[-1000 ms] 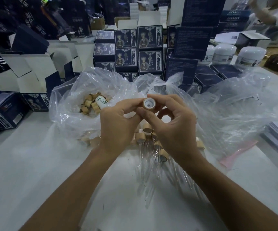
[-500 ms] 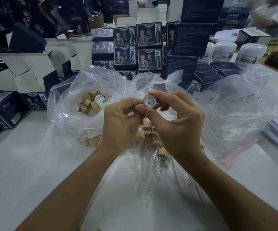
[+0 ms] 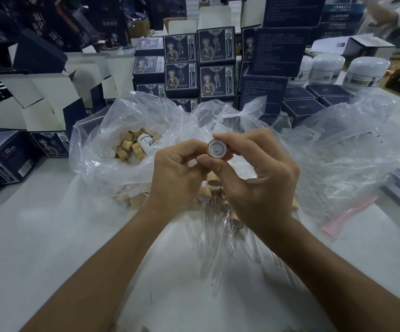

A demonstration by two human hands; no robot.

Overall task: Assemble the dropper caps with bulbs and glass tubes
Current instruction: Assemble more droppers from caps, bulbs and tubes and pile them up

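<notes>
stacked navy boxes (image 3: 200, 65), white jars (image 3: 328, 69), pink spatula (image 3: 347, 215)

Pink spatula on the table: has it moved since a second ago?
No. The pink spatula lies in the same spot beside the clear plastic bag.

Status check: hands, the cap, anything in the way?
Right hand pinches tan wooden dropper cap, open end toward camera. Left hand fingertips at its side; grip unclear. No tube inserted. Nothing obstructing.

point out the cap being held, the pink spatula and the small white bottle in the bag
cap (image 3: 217, 149), head view, its open white inside
pink spatula (image 3: 348, 214), head view, mid-handle
small white bottle (image 3: 146, 141), head view, its label
</notes>
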